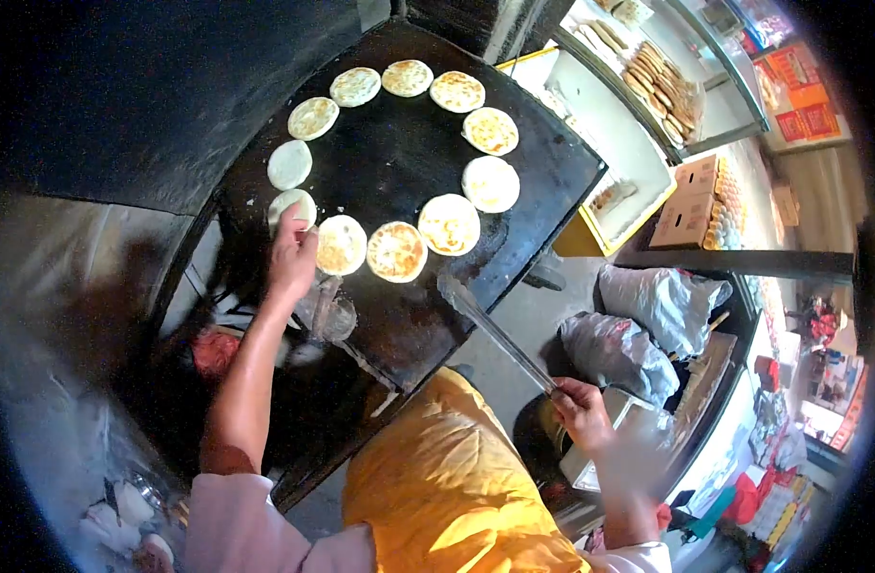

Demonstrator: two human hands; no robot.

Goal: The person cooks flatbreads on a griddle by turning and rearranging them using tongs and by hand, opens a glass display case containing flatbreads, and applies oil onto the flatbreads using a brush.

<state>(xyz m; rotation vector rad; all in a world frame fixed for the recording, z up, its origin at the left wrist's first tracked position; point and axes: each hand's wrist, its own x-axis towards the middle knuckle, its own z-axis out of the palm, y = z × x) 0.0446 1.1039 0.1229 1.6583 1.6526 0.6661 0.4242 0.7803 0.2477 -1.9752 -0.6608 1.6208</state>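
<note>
Several round flatbreads (396, 251) lie in a ring on a dark griddle (390, 162), some browned, others pale. My left hand (292, 253) has its fingers on a pale flatbread (292, 202) at the ring's lower left; whether it grips the bread or only touches it is hard to tell. In my right hand (582, 411), at the lower right, is the handle of a long metal tool (499, 334). Its flat tip rests near the griddle's front edge, below the browned flatbreads.
Beyond the griddle's right edge stands a white tub with a yellow rim (604, 143). Farther right are a carton (684, 205), a display case with long breads (659, 91) and grey plastic bags (619, 353). A dark wall (160, 95) rises at the left.
</note>
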